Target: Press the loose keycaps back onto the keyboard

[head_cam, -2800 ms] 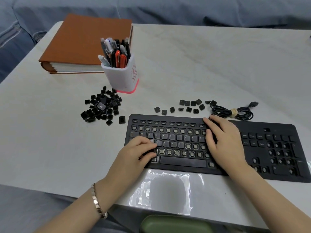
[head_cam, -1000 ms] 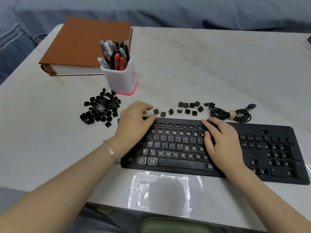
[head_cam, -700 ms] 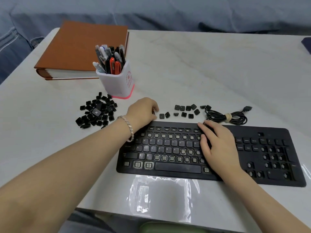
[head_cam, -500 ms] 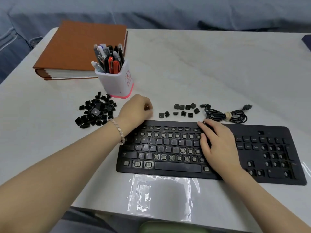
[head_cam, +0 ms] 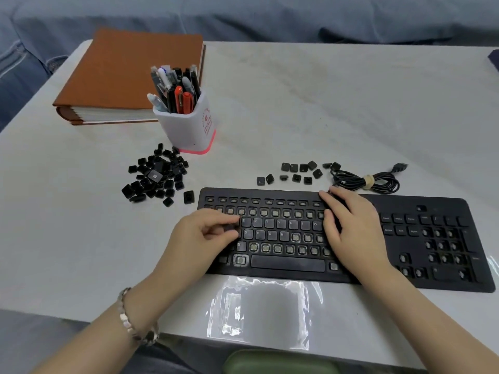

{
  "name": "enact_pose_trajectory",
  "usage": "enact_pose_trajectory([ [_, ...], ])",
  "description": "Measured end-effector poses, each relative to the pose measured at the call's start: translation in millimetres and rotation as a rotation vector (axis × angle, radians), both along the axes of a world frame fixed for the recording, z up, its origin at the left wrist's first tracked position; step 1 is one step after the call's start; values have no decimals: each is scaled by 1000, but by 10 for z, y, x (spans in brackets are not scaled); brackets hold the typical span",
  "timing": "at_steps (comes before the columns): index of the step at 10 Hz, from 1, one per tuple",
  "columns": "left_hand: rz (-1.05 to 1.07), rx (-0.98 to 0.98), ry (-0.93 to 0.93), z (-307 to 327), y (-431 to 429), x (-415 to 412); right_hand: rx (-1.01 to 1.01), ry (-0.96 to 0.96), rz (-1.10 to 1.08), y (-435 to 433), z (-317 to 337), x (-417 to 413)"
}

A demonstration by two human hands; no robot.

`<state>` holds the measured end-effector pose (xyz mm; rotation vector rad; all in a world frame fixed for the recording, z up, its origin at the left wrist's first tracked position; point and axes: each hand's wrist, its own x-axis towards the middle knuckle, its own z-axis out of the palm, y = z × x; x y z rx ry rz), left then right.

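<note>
A black keyboard (head_cam: 432,209) lies near the table's front edge, with many bare switch posts among its fitted keys. My left hand (head_cam: 199,238) hovers over the keyboard's left letter rows, thumb and fingers pinching a small black keycap (head_cam: 231,225). Flat on the keys right of the letter block rests my right hand (head_cam: 351,228). A pile of loose keycaps (head_cam: 155,179) sits left of the keyboard. Behind its top edge lies a smaller scatter of keycaps (head_cam: 295,172).
A white pen cup (head_cam: 189,125) full of pens stands behind the pile, with a brown binder (head_cam: 129,74) at the back left. The coiled keyboard cable (head_cam: 364,182) lies behind the keyboard. A clear plastic bag (head_cam: 259,311) lies in front of it.
My left hand left the bottom row, reached behind the keyboard to the scattered keycaps, and has come back over the left letter rows with a keycap. My right hand stayed put.
</note>
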<state>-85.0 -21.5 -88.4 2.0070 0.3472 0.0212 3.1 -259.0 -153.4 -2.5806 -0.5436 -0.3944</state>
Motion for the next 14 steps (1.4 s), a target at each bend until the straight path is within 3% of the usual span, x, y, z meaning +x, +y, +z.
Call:
enact_pose_trajectory([
  [2,71,-128,74,-48,-24,-130,4,-1,1,4,2,-1],
  [5,-8,59,-56,-152,-90,-187,1,-10,3,0,5,2],
  [9,76,-12,-48,-190,-212,-179,17,1,-4,7,-1,-1],
  [12,-170,336,-181,-325,-185,-160,19,2,2,3,-4,0],
  [14,-178,385,-190,-399,-185,-136,16,-9,6,3,-8,-1],
])
